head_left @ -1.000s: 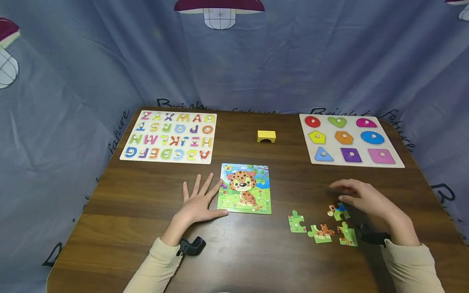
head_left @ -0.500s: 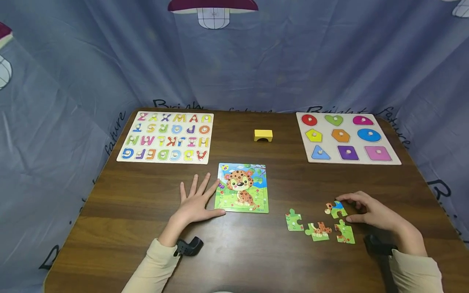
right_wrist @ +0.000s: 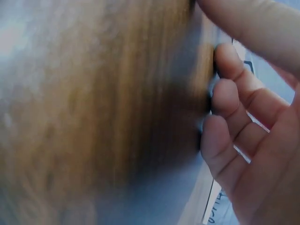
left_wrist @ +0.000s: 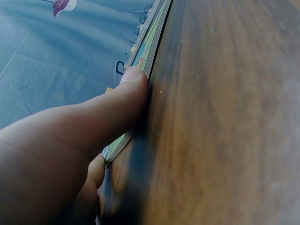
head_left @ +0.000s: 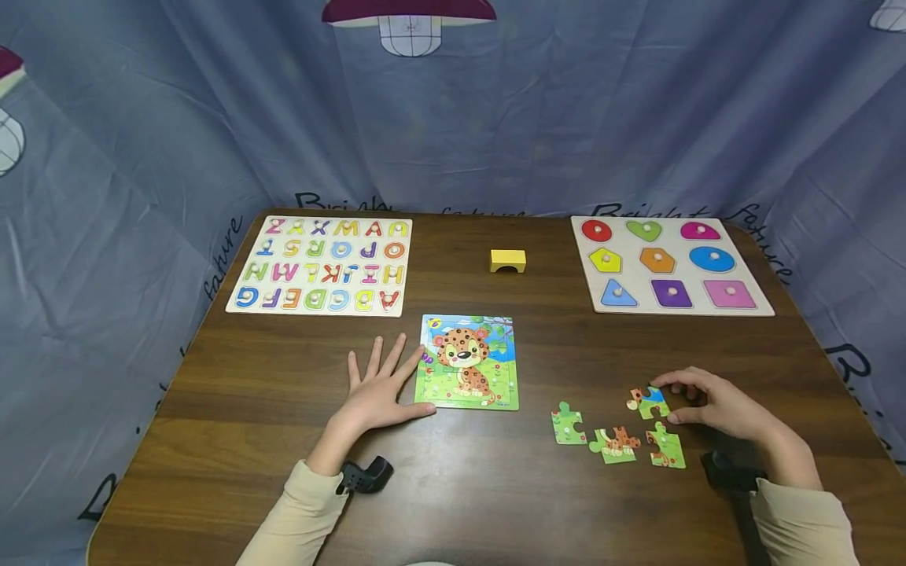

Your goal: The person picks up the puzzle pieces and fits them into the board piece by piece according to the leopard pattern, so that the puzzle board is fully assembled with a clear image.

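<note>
In the head view my left hand (head_left: 378,399) lies spread on the table, forefinger and thumb at the left edge of a square leopard jigsaw puzzle (head_left: 467,385). The left wrist view shows that thumb (left_wrist: 117,101) against the puzzle's edge. At the right, my right hand (head_left: 722,405) pinches a blue, green and orange jigsaw piece (head_left: 650,402) between forefinger and thumb, low over the table. Three more pieces lie close by: a green one (head_left: 566,426), a spotted one (head_left: 614,448) and a green-and-orange one (head_left: 667,448). In the right wrist view the other fingers (right_wrist: 225,96) are curled.
A letter board (head_left: 318,266) lies at the back left, and a board of knobbed shapes (head_left: 675,303) at the back right. Between them stands a small yellow arch block (head_left: 507,259). Blue curtains (head_left: 495,118) hang behind the wooden table (head_left: 453,487).
My right hand has come down from above the upper piece to its right side, with forefinger and thumb at its edges. My left hand has stayed by the leopard puzzle.
</note>
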Motion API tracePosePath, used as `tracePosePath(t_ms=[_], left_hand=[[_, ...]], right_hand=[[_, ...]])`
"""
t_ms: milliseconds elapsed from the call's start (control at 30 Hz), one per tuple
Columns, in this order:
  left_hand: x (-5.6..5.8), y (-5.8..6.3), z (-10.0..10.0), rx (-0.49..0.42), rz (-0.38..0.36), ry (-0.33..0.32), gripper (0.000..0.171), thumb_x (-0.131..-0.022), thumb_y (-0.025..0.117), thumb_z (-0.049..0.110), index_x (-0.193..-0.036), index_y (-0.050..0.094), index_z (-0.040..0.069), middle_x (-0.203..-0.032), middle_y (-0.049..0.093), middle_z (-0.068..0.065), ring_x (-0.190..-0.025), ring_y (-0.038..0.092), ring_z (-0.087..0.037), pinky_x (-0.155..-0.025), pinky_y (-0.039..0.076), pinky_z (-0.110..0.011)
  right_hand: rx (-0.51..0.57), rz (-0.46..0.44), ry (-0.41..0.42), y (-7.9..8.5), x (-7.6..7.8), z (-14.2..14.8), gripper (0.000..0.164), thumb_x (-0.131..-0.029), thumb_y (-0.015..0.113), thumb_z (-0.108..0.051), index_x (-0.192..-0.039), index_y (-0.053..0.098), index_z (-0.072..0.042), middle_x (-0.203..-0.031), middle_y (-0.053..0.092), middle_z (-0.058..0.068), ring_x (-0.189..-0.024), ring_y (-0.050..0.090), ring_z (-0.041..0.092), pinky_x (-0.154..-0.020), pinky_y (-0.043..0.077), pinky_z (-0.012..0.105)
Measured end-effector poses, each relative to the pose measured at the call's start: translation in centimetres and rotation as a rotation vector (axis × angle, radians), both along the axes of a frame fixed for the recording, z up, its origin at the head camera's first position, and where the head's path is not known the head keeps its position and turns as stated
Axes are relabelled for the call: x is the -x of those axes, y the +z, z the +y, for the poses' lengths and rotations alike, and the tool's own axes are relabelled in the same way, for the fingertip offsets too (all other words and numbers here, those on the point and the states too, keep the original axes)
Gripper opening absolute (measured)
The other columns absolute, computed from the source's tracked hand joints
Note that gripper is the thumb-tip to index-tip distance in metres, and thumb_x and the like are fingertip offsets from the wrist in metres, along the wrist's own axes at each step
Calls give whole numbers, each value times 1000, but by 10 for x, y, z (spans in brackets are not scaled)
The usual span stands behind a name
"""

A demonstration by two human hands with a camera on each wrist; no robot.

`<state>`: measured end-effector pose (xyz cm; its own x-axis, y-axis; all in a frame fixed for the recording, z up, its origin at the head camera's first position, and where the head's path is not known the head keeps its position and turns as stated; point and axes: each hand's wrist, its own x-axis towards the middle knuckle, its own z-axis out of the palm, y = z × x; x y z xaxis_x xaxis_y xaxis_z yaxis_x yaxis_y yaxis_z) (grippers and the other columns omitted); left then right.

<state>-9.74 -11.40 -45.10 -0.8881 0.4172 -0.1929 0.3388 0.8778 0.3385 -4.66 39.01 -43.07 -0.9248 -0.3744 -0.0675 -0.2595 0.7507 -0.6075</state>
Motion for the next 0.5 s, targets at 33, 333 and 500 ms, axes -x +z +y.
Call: tracePosePath(t_ms=[33,333,500], left_hand=[[0,0,0,-1,0,-1,93,-71,46,76,-146,13,31,-151,-3,-2,-134,-13,-34,-94,-15,-63],[-1,1,-1,1,-3,1,93,-71,47,75,-146,13,30,-151,-3,-2,-134,-12,-34,-94,-15,-63],[-1,3,0,-2,-8,-1,92,-72,47,74,-146,13,31,-151,-3,-3,-134,-12,-35,-94,-15,-63]], right_hand=[[3,-4,5,0,0,0,44,-70,77,-15,-110,59,-7,-87,48,1,-73,40,11,-57,36,24],[103,-79,28,18,13,-21,39,-74,75,-18,-106,59,-4,-83,56,2,-73,51,13,-64,46,21],[63,-76,72,34,38,-60,41,-73,76,-27,-105,60,-9,-81,55,0,-75,50,14,-66,46,24]])
